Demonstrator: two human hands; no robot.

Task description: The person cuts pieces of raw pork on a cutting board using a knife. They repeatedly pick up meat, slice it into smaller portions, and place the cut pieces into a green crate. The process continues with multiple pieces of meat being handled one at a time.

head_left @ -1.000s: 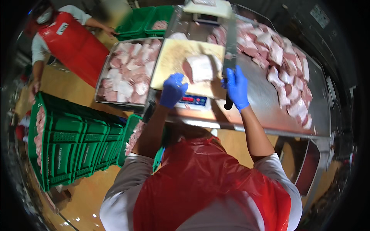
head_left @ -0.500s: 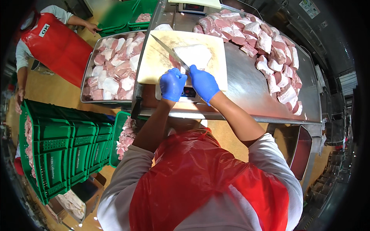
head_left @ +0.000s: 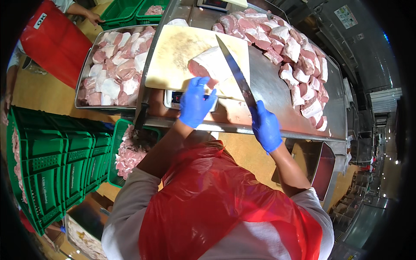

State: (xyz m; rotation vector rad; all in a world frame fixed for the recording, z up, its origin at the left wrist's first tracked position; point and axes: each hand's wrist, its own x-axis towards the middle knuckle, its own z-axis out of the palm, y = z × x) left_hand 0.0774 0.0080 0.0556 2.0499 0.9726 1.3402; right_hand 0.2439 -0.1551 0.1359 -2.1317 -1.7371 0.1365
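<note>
Meat [head_left: 211, 64], a pink fat-capped slab on the pale board [head_left: 173, 56], lies under the left hand [head_left: 196, 103]'s fingers, while the right hand [head_left: 265, 125] clamps a long steel knife [head_left: 234, 71].

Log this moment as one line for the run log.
left hand: on meat piece | right hand: gripping knife, blade over meat | cutting board: on steel table

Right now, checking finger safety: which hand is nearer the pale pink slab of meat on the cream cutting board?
Left. Left hand touches the slab; right hand holds the knife farther back.
</note>
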